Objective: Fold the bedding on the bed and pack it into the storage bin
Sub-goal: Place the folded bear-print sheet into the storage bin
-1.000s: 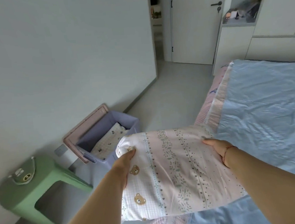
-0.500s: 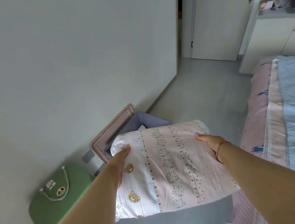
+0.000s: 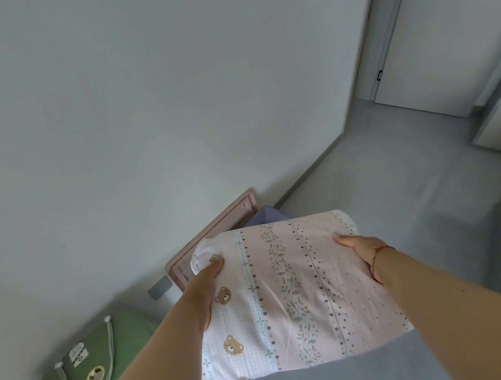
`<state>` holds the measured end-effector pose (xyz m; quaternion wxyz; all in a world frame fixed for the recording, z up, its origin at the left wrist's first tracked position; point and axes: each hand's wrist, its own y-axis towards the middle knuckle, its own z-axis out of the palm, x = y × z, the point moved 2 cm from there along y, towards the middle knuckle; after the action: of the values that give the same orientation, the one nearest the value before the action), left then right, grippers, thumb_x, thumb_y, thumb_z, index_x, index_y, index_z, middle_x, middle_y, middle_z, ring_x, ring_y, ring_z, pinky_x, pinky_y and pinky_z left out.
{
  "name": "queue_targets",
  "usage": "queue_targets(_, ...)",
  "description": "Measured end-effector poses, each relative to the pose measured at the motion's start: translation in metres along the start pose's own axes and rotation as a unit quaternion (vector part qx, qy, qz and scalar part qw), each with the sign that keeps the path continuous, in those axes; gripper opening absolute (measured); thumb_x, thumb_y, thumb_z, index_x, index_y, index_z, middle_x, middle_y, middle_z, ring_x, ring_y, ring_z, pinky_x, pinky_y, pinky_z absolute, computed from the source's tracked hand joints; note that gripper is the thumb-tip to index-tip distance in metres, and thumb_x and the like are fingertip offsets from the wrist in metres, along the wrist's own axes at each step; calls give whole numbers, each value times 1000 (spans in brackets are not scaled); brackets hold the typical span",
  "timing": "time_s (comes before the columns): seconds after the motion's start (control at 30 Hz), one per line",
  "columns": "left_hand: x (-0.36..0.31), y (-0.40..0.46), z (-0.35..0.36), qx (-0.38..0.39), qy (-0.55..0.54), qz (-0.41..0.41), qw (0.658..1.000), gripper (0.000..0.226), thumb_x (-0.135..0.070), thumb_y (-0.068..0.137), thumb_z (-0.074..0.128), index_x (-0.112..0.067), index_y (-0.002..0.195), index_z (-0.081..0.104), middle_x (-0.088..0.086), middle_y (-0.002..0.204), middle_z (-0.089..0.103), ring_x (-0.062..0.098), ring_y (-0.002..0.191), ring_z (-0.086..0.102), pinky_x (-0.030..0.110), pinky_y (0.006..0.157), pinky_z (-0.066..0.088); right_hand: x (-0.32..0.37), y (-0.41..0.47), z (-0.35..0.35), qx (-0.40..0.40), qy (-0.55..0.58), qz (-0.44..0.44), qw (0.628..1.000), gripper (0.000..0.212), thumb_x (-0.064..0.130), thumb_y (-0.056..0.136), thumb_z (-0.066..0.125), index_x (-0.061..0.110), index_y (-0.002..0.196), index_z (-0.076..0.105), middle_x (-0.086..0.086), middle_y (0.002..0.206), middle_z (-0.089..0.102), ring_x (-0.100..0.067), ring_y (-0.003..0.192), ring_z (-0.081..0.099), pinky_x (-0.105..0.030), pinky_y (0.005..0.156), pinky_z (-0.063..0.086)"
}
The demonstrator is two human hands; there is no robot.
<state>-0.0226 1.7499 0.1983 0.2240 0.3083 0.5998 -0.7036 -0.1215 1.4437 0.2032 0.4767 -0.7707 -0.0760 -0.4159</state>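
**Folded quilt held over the storage bin**

The storage bin (image 3: 268, 215) shows only a lavender corner and its raised pink lid (image 3: 214, 241) past the far edge of the folded quilt (image 3: 294, 295) — its contents are hidden. The left hand (image 3: 203, 288) and right hand (image 3: 359, 250) clasp the quilt's opposite sides, thumbs on top, the other fingers out of sight underneath. Left of the grip, a green stool (image 3: 86, 365) is cut off.

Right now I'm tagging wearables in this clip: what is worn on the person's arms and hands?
Both forearms are bare, with no sleeves showing. The right hand has a thin red string bracelet around its wrist. The left hand shows no glove, ring or band, and no watch shows on either arm.
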Motion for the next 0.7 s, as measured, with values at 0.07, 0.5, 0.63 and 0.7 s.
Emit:
queue_targets(0.07, -18, 26, -2, -23, -18, 7, 1000, 35, -44, 88, 65, -12, 99, 65, 16, 83, 75, 32, 74, 71, 44, 77, 57, 28, 27, 20, 9, -10, -7, 1000, 74, 40, 71, 79, 2, 128, 52, -12, 99, 58, -29, 93, 57, -36, 88, 45)
queue_targets(0.5, -57, 193, -45, -105, -81, -5, 991, 57, -52, 74, 76, -17, 114, 58, 14, 107, 69, 35, 84, 71, 50, 75, 58, 91, 175, 146, 34, -76, -8, 996, 75, 41, 77, 74, 3, 135, 46, -9, 103, 54, -28, 96, 51, -35, 88, 41)
queue_targets(0.63, -20, 274, -69, -137, -100, -36, 985, 107, -73, 36, 84, -33, 130, 49, 5, 123, 62, 35, 94, 70, 56, 79, 55, 89, 221, 177, 40, -97, -19, 994, 70, 44, 77, 72, 7, 132, 50, -6, 97, 59, -26, 90, 56, -36, 90, 43)
queue_targets(0.7, -19, 283, -65, -159, -133, -34, 978, 112, -71, 38, 83, -39, 136, 39, 5, 112, 69, 34, 94, 69, 56, 85, 53, 88, 247, 190, 49, -105, -26, 993, 60, 41, 79, 72, 8, 126, 55, -2, 89, 61, -22, 82, 58, -34, 84, 42)
